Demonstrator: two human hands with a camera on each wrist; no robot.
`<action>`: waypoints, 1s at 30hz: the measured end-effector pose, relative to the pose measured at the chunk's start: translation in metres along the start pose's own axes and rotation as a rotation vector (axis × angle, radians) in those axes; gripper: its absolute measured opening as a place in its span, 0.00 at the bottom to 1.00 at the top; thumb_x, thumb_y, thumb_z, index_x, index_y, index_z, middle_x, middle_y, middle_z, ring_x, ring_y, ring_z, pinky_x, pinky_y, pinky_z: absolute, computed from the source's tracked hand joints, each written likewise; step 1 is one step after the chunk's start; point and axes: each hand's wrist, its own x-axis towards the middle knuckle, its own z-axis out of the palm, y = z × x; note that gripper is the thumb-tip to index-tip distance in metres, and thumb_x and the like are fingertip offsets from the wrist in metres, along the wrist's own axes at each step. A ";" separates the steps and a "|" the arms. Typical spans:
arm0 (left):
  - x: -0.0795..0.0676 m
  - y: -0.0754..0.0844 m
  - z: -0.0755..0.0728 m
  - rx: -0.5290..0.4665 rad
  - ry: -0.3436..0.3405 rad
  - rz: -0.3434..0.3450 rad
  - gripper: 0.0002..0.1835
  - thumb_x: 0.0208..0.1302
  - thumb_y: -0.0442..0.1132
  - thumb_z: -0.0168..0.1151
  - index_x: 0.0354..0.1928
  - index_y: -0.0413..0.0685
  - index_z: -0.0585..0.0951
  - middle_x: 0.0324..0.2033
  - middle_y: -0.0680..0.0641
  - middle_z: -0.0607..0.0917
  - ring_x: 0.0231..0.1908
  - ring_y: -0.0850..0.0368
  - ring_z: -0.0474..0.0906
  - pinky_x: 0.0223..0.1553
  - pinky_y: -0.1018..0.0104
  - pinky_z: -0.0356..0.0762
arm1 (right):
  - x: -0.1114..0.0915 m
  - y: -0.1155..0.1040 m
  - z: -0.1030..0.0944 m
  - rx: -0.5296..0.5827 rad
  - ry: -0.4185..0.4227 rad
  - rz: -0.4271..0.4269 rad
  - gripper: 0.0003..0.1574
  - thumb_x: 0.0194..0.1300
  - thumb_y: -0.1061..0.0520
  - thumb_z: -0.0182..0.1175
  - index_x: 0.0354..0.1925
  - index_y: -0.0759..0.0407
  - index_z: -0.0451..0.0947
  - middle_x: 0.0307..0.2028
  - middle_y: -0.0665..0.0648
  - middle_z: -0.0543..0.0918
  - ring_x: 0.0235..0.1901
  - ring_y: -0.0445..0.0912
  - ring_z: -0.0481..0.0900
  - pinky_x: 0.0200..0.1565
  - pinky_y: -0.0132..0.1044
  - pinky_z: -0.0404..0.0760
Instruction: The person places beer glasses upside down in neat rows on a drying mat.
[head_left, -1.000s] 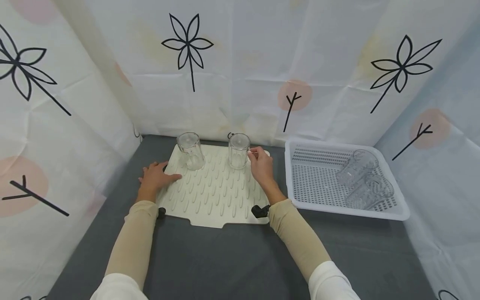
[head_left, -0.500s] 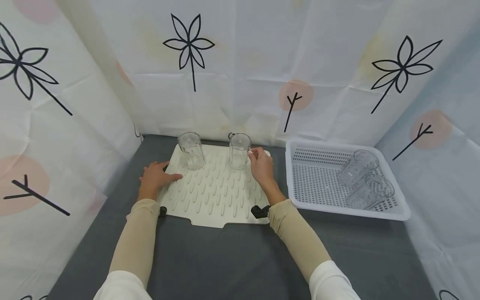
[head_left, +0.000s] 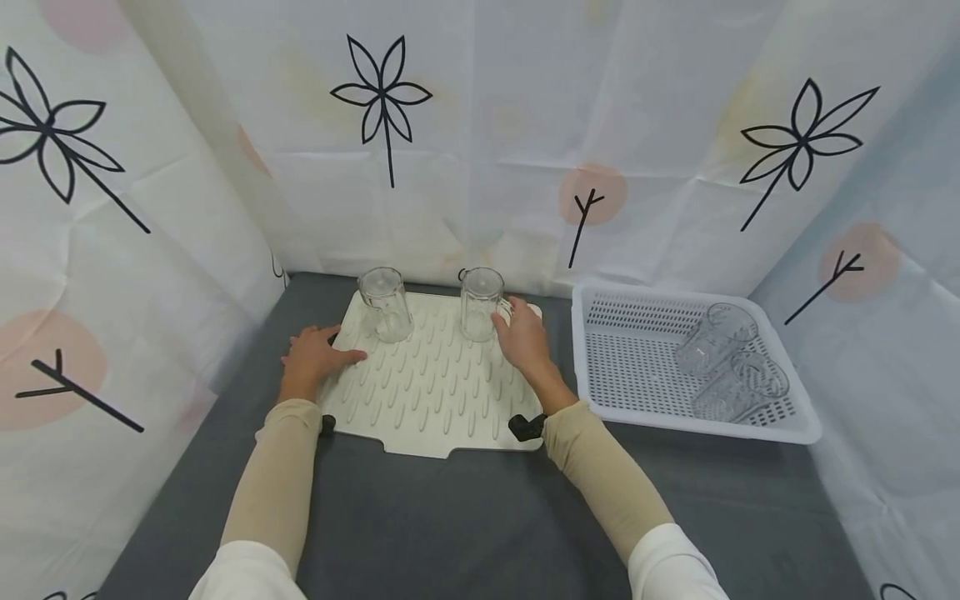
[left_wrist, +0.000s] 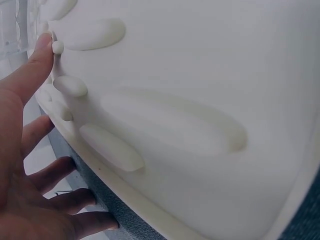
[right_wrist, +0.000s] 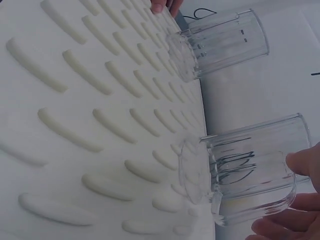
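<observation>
A clear glass mug (head_left: 481, 305) stands at the back right of a cream ridged drying mat (head_left: 431, 392). My right hand (head_left: 524, 335) is at its handle, fingers and thumb parted on either side; the handle shows between them in the right wrist view, where the thumb (right_wrist: 302, 161) overlaps the glass. Contact there is hard to tell. Another glass mug (head_left: 387, 307) stands at the mat's back left. My left hand (head_left: 312, 358) rests at the mat's left edge, thumb on top and the other fingers (left_wrist: 52, 175) spread along the side.
To the right sits a white perforated basket (head_left: 622, 408) with two clear glass mugs (head_left: 738, 385) lying inside. Dark grey cloth covers the table (head_left: 450, 525). Patterned curtains (head_left: 510, 117) hang behind and on both sides.
My right thumb has moved down and the fingers have parted, so more of the mug's handle shows. Both mugs keep their places on the mat. My left hand stays at the edge.
</observation>
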 end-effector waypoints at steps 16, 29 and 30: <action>0.003 -0.001 0.001 0.003 0.000 -0.001 0.52 0.52 0.69 0.62 0.73 0.48 0.58 0.71 0.25 0.48 0.68 0.16 0.34 0.58 0.17 0.40 | 0.003 -0.026 -0.036 -0.207 -0.024 -0.146 0.41 0.71 0.38 0.48 0.70 0.62 0.57 0.67 0.64 0.65 0.68 0.59 0.60 0.67 0.54 0.64; 0.001 0.000 0.000 0.006 -0.002 -0.004 0.53 0.52 0.69 0.63 0.73 0.48 0.58 0.71 0.25 0.48 0.67 0.16 0.34 0.58 0.17 0.40 | 0.011 -0.024 -0.074 -0.361 -0.033 -0.138 0.48 0.68 0.26 0.39 0.73 0.53 0.52 0.73 0.67 0.50 0.74 0.65 0.42 0.71 0.64 0.45; 0.001 0.000 0.000 0.005 -0.001 -0.002 0.53 0.52 0.69 0.63 0.73 0.48 0.58 0.71 0.25 0.48 0.67 0.16 0.34 0.58 0.17 0.40 | 0.012 -0.023 -0.077 -0.370 -0.032 -0.133 0.48 0.68 0.26 0.39 0.73 0.52 0.52 0.74 0.66 0.49 0.74 0.66 0.41 0.71 0.65 0.45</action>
